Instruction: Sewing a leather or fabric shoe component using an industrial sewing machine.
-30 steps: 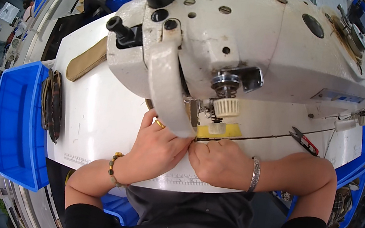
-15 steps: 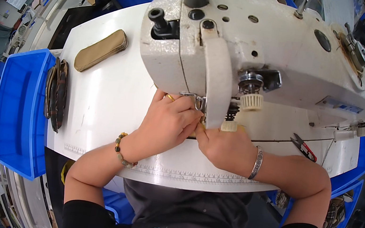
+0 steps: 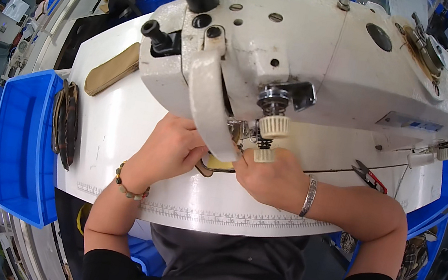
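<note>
Under the head of a white sewing machine point(image 3: 359, 62), both of my hands work close together. My left hand point(image 3: 171, 148) has its fingers curled, with thumb and fingertips at the edge of a small brown cloth piece point(image 3: 204, 170); the machine hides part of the fingers. My right hand point(image 3: 270, 178) is closed beside the presser foot, right of the needle area, its fingertips partly behind the machine's white lever point(image 3: 206, 102). What it pinches is hidden. A yellow patch point(image 3: 220, 164) shows between the hands.
A stack of long tan cloth pieces point(image 3: 112, 69) lies left of the machine. Dark plaid pieces point(image 3: 67, 124) rest at the table's left edge, next to a blue bin point(image 3: 26, 150). Red-handled thread snips point(image 3: 369, 178) lie right. A ruler strip point(image 3: 212, 217) runs along the front edge.
My left hand has moved left, away from my right hand, uncovering the brown piece and yellow patch. My right hand has barely moved. The machine appears further left in the picture.
</note>
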The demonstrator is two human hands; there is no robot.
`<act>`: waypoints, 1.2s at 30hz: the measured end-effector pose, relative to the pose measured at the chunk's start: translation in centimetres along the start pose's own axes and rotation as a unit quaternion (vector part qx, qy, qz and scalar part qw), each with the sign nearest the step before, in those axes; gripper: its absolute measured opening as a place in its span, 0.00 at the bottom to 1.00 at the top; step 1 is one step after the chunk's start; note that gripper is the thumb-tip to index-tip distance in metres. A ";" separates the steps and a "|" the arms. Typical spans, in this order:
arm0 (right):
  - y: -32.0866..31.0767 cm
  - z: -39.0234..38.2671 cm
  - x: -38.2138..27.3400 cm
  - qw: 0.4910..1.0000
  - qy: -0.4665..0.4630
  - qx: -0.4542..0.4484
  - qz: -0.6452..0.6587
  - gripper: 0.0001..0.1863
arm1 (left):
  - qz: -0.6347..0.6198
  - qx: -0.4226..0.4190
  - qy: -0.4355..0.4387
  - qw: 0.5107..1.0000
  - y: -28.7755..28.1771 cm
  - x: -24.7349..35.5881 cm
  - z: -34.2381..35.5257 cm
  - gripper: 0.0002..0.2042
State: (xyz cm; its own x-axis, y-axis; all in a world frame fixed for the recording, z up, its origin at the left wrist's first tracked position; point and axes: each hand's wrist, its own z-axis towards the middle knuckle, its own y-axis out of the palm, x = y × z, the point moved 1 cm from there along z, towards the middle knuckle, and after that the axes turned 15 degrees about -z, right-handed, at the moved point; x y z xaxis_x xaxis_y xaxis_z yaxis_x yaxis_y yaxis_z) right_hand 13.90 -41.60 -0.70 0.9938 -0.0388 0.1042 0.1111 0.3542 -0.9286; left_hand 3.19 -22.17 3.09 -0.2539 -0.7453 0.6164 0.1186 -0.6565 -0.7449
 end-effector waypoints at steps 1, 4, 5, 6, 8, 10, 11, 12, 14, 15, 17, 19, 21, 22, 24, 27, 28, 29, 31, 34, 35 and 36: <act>0.0 0.0 0.0 1.000 -0.002 0.002 0.006 0.03 | 0.000 -0.001 0.000 1.000 0.2 0.1 0.0 0.13; 0.0 -0.1 0.1 1.000 -0.004 -0.001 0.010 0.03 | -0.019 0.016 -0.004 1.000 0.6 0.7 0.6 0.15; 0.0 -0.1 0.0 1.000 -0.004 -0.007 0.008 0.04 | -0.009 0.018 0.003 1.000 0.6 0.8 0.7 0.16; -0.1 -0.1 0.0 1.000 -0.004 -0.008 0.008 0.04 | 0.001 0.020 0.010 1.000 0.6 1.0 0.7 0.17; -0.2 -0.2 0.0 1.000 -0.009 -0.006 0.012 0.03 | 0.030 0.005 -0.003 1.000 0.7 1.3 0.7 0.17; -0.2 -0.2 0.1 1.000 -0.013 -0.007 0.016 0.03 | 0.059 -0.008 -0.018 0.998 0.9 1.4 0.4 0.18; -0.3 -0.2 0.1 1.000 -0.017 -0.007 0.019 0.03 | 0.086 -0.018 -0.022 0.996 0.9 1.4 0.2 0.18; -0.2 -0.3 0.1 1.000 -0.016 -0.009 0.018 0.03 | 0.111 -0.028 -0.025 0.993 1.1 1.3 0.1 0.18; 0.1 -0.4 0.2 1.000 -0.012 -0.017 0.014 0.03 | 0.121 -0.031 -0.010 0.992 1.2 1.6 0.3 0.17; 0.1 -0.3 0.2 1.000 -0.012 -0.018 0.014 0.03 | 0.135 -0.035 0.001 0.990 1.1 1.8 0.4 0.17; 0.0 -0.2 0.3 1.000 -0.007 -0.013 0.017 0.03 | 0.115 -0.030 -0.003 0.993 1.1 1.8 0.5 0.16; 0.2 -0.1 0.2 1.000 -0.005 -0.010 0.023 0.03 | 0.097 -0.023 -0.007 0.995 0.9 2.0 0.6 0.15; 0.1 0.0 0.3 1.000 -0.001 -0.009 0.028 0.02 | 0.084 -0.036 -0.006 0.996 0.7 2.0 0.6 0.13; -0.2 0.1 0.3 0.999 -0.002 -0.019 0.032 0.02 | 0.082 -0.033 -0.006 0.996 0.7 2.1 0.7 0.13; -0.3 0.1 0.4 0.999 -0.004 -0.030 0.035 0.02 | 0.077 -0.024 0.014 0.997 0.6 2.1 0.8 0.13; 0.3 0.1 0.5 0.999 -0.001 -0.039 0.025 0.02 | 0.079 -0.029 0.005 0.996 0.5 1.9 1.0 0.12; 0.5 0.2 0.6 0.999 0.002 -0.036 0.030 0.03 | 0.080 -0.029 0.005 0.996 0.5 1.7 1.0 0.12; 0.8 0.3 0.8 0.999 0.005 -0.032 0.035 0.03 | 0.074 -0.021 0.014 0.997 0.5 1.3 1.0 0.12; 1.6 0.5 1.1 0.998 0.017 -0.027 0.053 0.04 | 0.069 -0.014 0.022 0.997 0.6 0.8 1.0 0.11; 2.1 0.5 1.3 0.997 0.040 -0.001 0.071 0.06 | 0.071 -0.009 0.008 0.997 0.7 0.6 1.1 0.10; 2.1 0.6 1.3 0.996 0.050 0.022 0.070 0.08 | 0.069 0.010 0.004 0.998 0.8 0.7 1.3 0.09; 2.0 0.5 1.4 0.996 0.051 0.022 0.071 0.08 | 0.066 0.029 0.000 0.997 0.9 0.8 1.4 0.07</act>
State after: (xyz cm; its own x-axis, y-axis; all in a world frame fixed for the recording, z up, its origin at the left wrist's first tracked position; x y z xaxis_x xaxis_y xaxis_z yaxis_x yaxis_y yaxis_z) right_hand 15.56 -40.44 -2.21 0.9946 -0.0798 -0.0656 -0.0280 0.4032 -0.9147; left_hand 4.47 -23.53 3.31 -0.2318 -0.8258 0.5141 0.2055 -0.5581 -0.8039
